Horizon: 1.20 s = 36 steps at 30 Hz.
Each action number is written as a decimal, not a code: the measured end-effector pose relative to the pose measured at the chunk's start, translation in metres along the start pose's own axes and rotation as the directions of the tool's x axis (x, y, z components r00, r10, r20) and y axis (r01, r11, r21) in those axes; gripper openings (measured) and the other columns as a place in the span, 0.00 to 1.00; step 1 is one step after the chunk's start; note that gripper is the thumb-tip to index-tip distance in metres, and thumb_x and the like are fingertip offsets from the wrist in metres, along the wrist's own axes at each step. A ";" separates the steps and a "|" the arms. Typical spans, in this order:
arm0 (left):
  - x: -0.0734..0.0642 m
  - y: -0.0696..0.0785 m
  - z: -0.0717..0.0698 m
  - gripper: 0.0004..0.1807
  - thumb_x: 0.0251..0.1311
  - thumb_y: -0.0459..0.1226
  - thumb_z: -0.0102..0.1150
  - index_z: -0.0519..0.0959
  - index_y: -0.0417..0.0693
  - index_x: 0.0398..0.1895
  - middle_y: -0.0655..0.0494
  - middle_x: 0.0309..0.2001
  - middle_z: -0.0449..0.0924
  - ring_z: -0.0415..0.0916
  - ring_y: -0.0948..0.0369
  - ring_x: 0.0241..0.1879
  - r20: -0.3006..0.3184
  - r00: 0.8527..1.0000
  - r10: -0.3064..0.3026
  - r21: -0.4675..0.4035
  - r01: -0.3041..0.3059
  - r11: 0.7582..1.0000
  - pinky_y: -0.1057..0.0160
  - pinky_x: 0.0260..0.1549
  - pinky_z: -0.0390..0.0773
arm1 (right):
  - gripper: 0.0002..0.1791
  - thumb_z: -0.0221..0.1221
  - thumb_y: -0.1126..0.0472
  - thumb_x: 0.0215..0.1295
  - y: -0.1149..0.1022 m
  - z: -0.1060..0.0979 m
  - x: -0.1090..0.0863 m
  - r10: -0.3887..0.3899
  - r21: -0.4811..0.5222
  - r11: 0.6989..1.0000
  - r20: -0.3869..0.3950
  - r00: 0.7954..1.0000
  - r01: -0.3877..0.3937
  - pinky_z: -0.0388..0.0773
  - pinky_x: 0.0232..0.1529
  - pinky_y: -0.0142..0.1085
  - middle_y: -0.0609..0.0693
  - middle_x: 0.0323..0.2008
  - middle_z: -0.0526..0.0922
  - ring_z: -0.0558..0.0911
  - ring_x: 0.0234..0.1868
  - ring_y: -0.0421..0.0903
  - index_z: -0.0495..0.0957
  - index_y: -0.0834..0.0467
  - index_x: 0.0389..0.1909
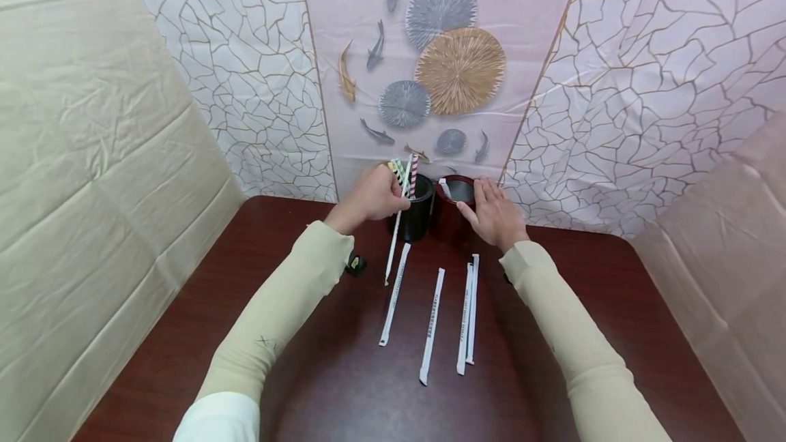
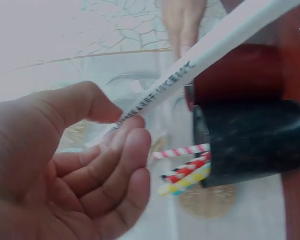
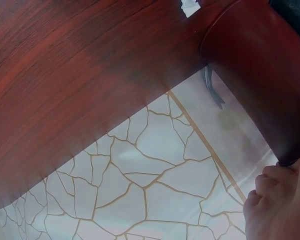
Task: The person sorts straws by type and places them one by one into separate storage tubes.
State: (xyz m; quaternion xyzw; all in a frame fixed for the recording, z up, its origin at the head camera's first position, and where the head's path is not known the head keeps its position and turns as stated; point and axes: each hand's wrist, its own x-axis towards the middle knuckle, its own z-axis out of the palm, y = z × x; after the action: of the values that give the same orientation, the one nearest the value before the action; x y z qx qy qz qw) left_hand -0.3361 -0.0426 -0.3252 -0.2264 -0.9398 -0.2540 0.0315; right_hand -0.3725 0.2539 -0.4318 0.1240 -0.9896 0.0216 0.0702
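My left hand [image 1: 376, 195] pinches a white paper-wrapped straw [image 1: 394, 243] near its upper part, thumb against forefinger. In the left wrist view, dark print runs along the wrapped straw [image 2: 210, 47]. Just beside that hand stands a black cup [image 1: 415, 221] holding several patterned straws [image 2: 187, 172], among them striped and dotted ones. To its right is a dark red cup [image 1: 451, 225] with a white wrapped end [image 1: 445, 187] inside. My right hand [image 1: 496, 215] rests on the red cup's right rim with fingers extended; in the right wrist view its fingertips [image 3: 265, 185] are at the rim.
Several white wrapped straws lie on the brown table, one left [image 1: 395, 295], one in the middle [image 1: 432, 326] and a close pair [image 1: 472, 309] right. A small black object [image 1: 355, 264] shows by the left sleeve. A patterned backdrop [image 1: 399, 87] rises behind the cups.
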 end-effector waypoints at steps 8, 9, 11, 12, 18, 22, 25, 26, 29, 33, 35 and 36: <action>0.016 0.021 -0.023 0.09 0.60 0.40 0.67 0.82 0.48 0.25 0.58 0.25 0.83 0.79 0.59 0.29 -0.196 0.980 0.033 -0.025 -0.039 0.999 0.60 0.36 0.79 | 0.48 0.31 0.33 0.84 0.001 0.001 0.000 -0.006 -0.007 1.000 -0.008 1.000 0.006 0.48 0.86 0.56 0.68 0.84 0.49 0.50 0.86 0.65 0.46 0.70 0.83; 0.018 0.022 -0.025 0.08 0.59 0.40 0.67 0.83 0.48 0.24 0.58 0.25 0.83 0.79 0.58 0.29 -0.227 0.973 0.042 -0.016 -0.047 0.999 0.60 0.36 0.80 | 0.48 0.31 0.33 0.84 0.001 0.001 0.000 -0.007 -0.007 1.000 -0.008 1.000 0.007 0.48 0.86 0.56 0.68 0.84 0.49 0.50 0.86 0.65 0.46 0.71 0.83; 0.022 0.026 -0.029 0.08 0.59 0.40 0.67 0.83 0.49 0.24 0.58 0.25 0.84 0.80 0.57 0.30 -0.281 0.958 0.057 0.002 -0.059 0.998 0.58 0.36 0.80 | 0.48 0.31 0.34 0.85 0.001 0.001 0.001 -0.009 -0.011 1.000 -0.006 1.000 0.009 0.48 0.86 0.56 0.68 0.84 0.49 0.50 0.86 0.65 0.46 0.71 0.83; 0.024 0.028 -0.032 0.07 0.58 0.39 0.67 0.83 0.48 0.24 0.57 0.25 0.84 0.80 0.57 0.30 -0.303 0.951 0.064 0.009 -0.064 0.998 0.58 0.36 0.81 | 0.48 0.31 0.34 0.84 0.001 0.002 0.000 -0.008 -0.012 1.000 -0.004 1.000 0.008 0.48 0.86 0.56 0.68 0.84 0.48 0.50 0.86 0.65 0.45 0.71 0.83; 0.034 0.036 -0.041 0.04 0.59 0.37 0.64 0.84 0.46 0.29 0.55 0.29 0.88 0.83 0.56 0.33 -0.397 0.914 0.084 0.014 -0.086 0.996 0.55 0.40 0.83 | 0.48 0.31 0.33 0.84 0.002 0.002 0.001 -0.003 -0.018 1.000 -0.002 1.000 0.003 0.48 0.86 0.56 0.69 0.84 0.48 0.50 0.86 0.65 0.45 0.71 0.83; 0.039 0.040 -0.042 0.04 0.62 0.35 0.63 0.84 0.45 0.32 0.53 0.32 0.90 0.86 0.55 0.36 -0.423 0.900 0.100 0.010 -0.106 0.994 0.55 0.42 0.84 | 0.48 0.32 0.34 0.84 0.001 0.002 0.000 -0.003 -0.021 1.000 -0.005 1.000 0.002 0.48 0.86 0.56 0.69 0.84 0.49 0.50 0.86 0.65 0.46 0.71 0.83; 0.042 0.040 -0.040 0.04 0.63 0.35 0.63 0.84 0.45 0.33 0.53 0.33 0.91 0.87 0.55 0.37 -0.434 0.895 0.107 0.013 -0.113 0.994 0.56 0.42 0.84 | 0.48 0.33 0.34 0.85 0.001 0.002 0.000 -0.004 -0.025 1.000 -0.007 1.000 0.004 0.49 0.85 0.56 0.69 0.84 0.49 0.51 0.85 0.65 0.46 0.71 0.83; 0.043 0.040 -0.038 0.04 0.64 0.35 0.63 0.84 0.45 0.33 0.53 0.33 0.91 0.88 0.55 0.37 -0.439 0.892 0.109 0.014 -0.114 0.993 0.56 0.42 0.84 | 0.48 0.33 0.34 0.85 0.001 0.002 0.000 -0.006 -0.026 1.000 -0.007 1.000 0.006 0.49 0.85 0.56 0.69 0.84 0.49 0.51 0.85 0.65 0.46 0.71 0.83; 0.046 0.039 -0.034 0.04 0.65 0.36 0.63 0.85 0.45 0.34 0.53 0.33 0.91 0.88 0.56 0.37 -0.454 0.885 0.104 0.004 -0.114 0.993 0.57 0.42 0.84 | 0.47 0.34 0.35 0.85 0.001 0.003 0.000 -0.008 -0.026 1.000 -0.012 1.000 0.007 0.50 0.85 0.56 0.69 0.84 0.50 0.51 0.85 0.65 0.47 0.71 0.83; 0.051 0.038 -0.027 0.05 0.67 0.36 0.63 0.86 0.44 0.36 0.53 0.35 0.92 0.89 0.58 0.38 -0.479 0.872 0.106 -0.011 -0.126 0.992 0.59 0.45 0.85 | 0.48 0.33 0.34 0.85 0.002 0.004 0.000 -0.007 -0.029 1.000 -0.015 1.000 0.006 0.49 0.85 0.56 0.69 0.84 0.50 0.51 0.85 0.65 0.47 0.72 0.83; 0.053 0.038 -0.024 0.05 0.67 0.35 0.63 0.87 0.44 0.37 0.53 0.36 0.92 0.89 0.59 0.39 -0.493 0.863 0.112 -0.016 -0.138 0.990 0.60 0.46 0.85 | 0.48 0.33 0.34 0.85 0.002 0.004 0.001 -0.006 -0.030 1.000 -0.015 1.000 0.005 0.49 0.85 0.56 0.69 0.84 0.50 0.51 0.85 0.65 0.47 0.72 0.83; 0.055 0.038 -0.022 0.05 0.67 0.35 0.63 0.87 0.43 0.37 0.53 0.37 0.92 0.89 0.59 0.39 -0.499 0.859 0.115 -0.021 -0.145 0.989 0.60 0.45 0.85 | 0.48 0.33 0.34 0.85 0.003 0.004 0.001 -0.005 -0.030 1.000 -0.016 1.000 0.005 0.49 0.85 0.56 0.69 0.84 0.50 0.51 0.85 0.65 0.47 0.72 0.83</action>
State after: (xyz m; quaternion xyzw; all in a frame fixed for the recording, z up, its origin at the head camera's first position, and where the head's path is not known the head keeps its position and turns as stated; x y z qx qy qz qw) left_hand -0.3695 -0.0018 -0.2789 -0.2173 -0.8750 -0.3280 0.2821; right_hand -0.3744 0.2562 -0.4355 0.1253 -0.9889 0.0074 0.0802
